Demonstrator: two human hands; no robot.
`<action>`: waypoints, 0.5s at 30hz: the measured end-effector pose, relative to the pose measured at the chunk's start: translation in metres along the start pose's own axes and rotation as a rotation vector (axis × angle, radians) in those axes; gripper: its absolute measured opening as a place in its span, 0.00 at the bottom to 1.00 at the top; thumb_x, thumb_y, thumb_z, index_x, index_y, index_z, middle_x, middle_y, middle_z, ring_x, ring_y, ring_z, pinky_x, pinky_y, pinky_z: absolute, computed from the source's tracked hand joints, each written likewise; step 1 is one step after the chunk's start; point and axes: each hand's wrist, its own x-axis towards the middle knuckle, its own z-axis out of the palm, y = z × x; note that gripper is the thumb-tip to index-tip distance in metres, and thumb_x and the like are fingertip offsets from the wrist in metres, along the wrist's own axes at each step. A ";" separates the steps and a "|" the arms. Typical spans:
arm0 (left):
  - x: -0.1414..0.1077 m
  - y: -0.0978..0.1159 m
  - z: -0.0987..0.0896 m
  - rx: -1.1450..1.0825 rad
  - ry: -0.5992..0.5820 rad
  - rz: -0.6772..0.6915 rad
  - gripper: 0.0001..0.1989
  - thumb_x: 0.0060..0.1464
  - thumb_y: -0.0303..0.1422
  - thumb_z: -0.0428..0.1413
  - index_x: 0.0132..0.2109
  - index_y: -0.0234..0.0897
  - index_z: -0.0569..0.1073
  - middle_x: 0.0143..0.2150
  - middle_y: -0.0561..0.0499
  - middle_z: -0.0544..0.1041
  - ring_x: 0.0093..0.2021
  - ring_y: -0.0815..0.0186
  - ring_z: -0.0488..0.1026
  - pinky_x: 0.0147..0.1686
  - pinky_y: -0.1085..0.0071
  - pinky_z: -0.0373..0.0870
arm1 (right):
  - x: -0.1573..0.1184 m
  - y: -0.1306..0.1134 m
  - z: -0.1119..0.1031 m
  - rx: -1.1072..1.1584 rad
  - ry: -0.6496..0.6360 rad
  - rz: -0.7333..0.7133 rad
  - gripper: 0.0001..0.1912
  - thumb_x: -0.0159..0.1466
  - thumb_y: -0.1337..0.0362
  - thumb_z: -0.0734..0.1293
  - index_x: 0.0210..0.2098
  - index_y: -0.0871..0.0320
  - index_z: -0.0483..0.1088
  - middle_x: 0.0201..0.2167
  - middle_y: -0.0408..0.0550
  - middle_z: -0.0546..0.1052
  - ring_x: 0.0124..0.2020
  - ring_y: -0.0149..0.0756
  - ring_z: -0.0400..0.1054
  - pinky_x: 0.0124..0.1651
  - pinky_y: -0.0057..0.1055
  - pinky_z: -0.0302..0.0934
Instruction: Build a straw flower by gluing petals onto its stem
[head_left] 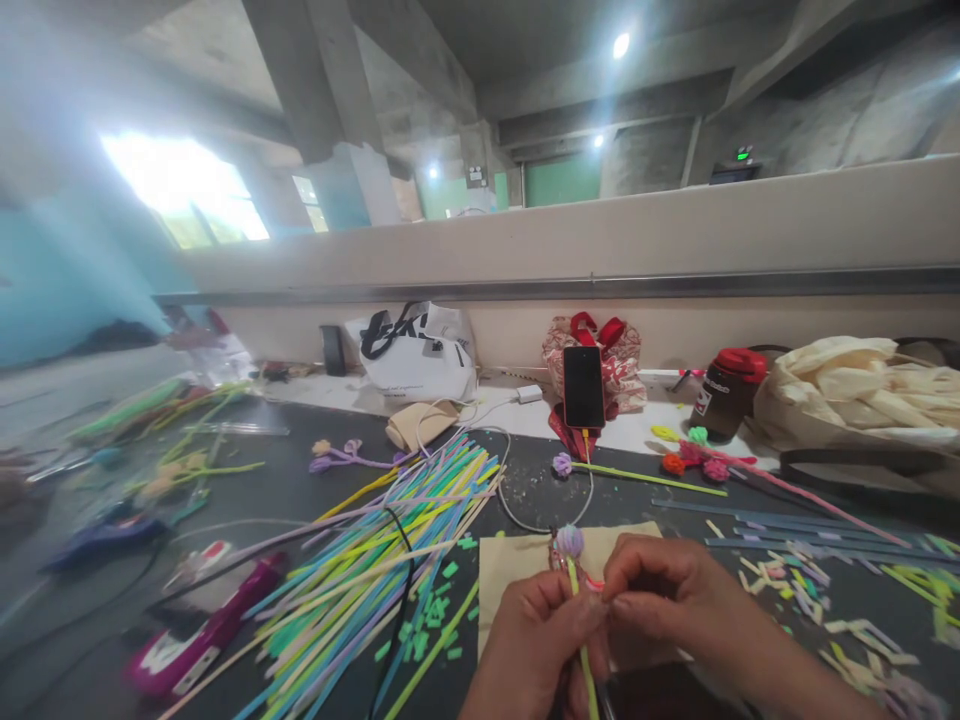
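Observation:
My left hand [536, 630] is closed around the yellow-green stem of a pipe-cleaner flower [570, 541], whose round head is lilac with pale green. The stem stands nearly upright and runs down past my fingers. My right hand [667, 590] meets the left at the stem, thumb and fingertips pinched together. Between the two hands a short pink-red strip [595, 584] shows, leading to the right fingertips; its ends are hidden. Beneath both hands lies a tan sheet [499, 570].
Left of my hands spreads a heap of coloured pipe cleaners [390, 550] beside a magenta tool [206, 630]. Several cut bits [795, 580] lie right. A finished-looking lilac flower [562, 464], a propped phone [583, 388] with its cable, and a red-lidded bottle [727, 392] stand behind.

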 end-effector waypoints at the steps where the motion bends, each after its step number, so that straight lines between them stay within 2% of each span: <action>1: 0.000 -0.001 -0.001 0.005 -0.001 0.000 0.20 0.35 0.47 0.62 0.21 0.33 0.68 0.11 0.56 0.67 0.10 0.77 0.57 0.12 0.79 0.47 | 0.000 0.001 0.001 0.071 -0.016 0.025 0.07 0.55 0.60 0.69 0.26 0.59 0.73 0.22 0.42 0.72 0.25 0.30 0.64 0.28 0.24 0.56; 4: 0.001 -0.003 -0.002 0.040 -0.031 0.006 0.22 0.36 0.49 0.61 0.18 0.34 0.67 0.10 0.57 0.65 0.09 0.78 0.55 0.11 0.78 0.43 | -0.001 0.002 0.005 0.344 -0.083 0.121 0.12 0.54 0.56 0.70 0.26 0.60 0.70 0.21 0.40 0.71 0.24 0.29 0.63 0.28 0.24 0.56; 6: 0.001 -0.002 -0.002 0.069 -0.050 0.003 0.22 0.37 0.50 0.60 0.18 0.33 0.67 0.09 0.57 0.63 0.08 0.79 0.53 0.11 0.78 0.41 | -0.001 0.002 0.009 0.430 -0.097 0.158 0.14 0.54 0.55 0.70 0.26 0.60 0.68 0.21 0.40 0.70 0.23 0.28 0.62 0.27 0.23 0.55; 11: 0.000 0.001 -0.001 0.019 -0.022 0.017 0.21 0.37 0.48 0.61 0.21 0.33 0.69 0.12 0.57 0.66 0.09 0.78 0.55 0.10 0.79 0.45 | 0.000 0.004 0.013 0.296 0.002 0.131 0.14 0.56 0.55 0.68 0.25 0.61 0.67 0.22 0.41 0.69 0.24 0.29 0.60 0.27 0.24 0.54; 15: 0.002 -0.002 -0.002 -0.007 -0.032 0.014 0.19 0.37 0.46 0.62 0.21 0.33 0.68 0.12 0.57 0.65 0.10 0.78 0.56 0.11 0.79 0.46 | -0.002 0.012 0.016 0.375 0.022 0.167 0.15 0.55 0.55 0.69 0.25 0.61 0.66 0.21 0.40 0.68 0.24 0.29 0.61 0.28 0.25 0.55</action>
